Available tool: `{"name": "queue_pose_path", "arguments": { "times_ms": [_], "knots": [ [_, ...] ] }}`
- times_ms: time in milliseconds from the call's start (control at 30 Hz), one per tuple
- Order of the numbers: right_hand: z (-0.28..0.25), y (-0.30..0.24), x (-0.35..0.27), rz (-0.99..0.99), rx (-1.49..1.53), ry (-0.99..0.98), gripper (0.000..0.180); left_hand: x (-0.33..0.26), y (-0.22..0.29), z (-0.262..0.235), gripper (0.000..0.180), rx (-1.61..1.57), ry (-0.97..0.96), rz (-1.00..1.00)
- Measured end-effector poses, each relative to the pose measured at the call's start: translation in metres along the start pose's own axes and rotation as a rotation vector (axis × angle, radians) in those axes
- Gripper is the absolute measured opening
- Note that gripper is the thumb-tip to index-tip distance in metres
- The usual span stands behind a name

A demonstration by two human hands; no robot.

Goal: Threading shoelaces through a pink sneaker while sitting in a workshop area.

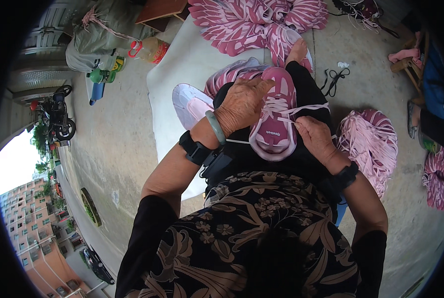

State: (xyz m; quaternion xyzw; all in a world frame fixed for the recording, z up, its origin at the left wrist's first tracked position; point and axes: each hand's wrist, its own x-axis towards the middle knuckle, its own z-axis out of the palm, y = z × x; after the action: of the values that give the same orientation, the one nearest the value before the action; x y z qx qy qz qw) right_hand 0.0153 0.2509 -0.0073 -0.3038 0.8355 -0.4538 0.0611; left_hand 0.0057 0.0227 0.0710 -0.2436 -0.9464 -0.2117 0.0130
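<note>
I see the pink shoe [274, 116] resting on the lap at centre frame. My left hand [242, 104] clamps its upper at the 10 o'clock side; my right hand [315, 136], at 4 o'clock of it, pinches the pale lace [309, 108]. The lower eyelets look threaded, the top ones not yet. A bundle of laces [371, 144] lies at 3 o'clock; more pink shoes [251, 22] wait at 12.

Shoe: I see a pink sneaker [274, 116] with a white sole, lying on the lap, toe pointing away.
Lace: I see a pale pink lace [306, 108], partly threaded, stretched rightward across the shoe.
</note>
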Motion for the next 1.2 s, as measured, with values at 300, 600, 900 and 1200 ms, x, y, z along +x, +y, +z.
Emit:
{"name": "queue_pose_path", "arguments": {
  "times_ms": [300, 600, 900, 1200],
  "knots": [
    [0.002, 0.001, -0.005, 0.089, 0.128, 0.033, 0.006, -0.002, -0.013, 0.025, 0.005, -0.648, 0.326, -0.576],
    [-0.005, 0.005, -0.010, 0.098, 0.156, 0.059, 0.004, 0.011, -0.015, 0.001, 0.028, -0.811, -0.113, -0.750],
    [-0.083, 0.060, -0.116, 0.225, -0.214, 0.273, 0.009, 0.002, -0.020, 0.036, 0.043, -0.317, -0.039, -0.412],
    [-0.057, 0.005, -0.046, 0.185, -0.007, 0.046, 0.037, -0.012, 0.006, 0.051, 0.008, -0.297, 0.220, -0.274]
  ]
}}
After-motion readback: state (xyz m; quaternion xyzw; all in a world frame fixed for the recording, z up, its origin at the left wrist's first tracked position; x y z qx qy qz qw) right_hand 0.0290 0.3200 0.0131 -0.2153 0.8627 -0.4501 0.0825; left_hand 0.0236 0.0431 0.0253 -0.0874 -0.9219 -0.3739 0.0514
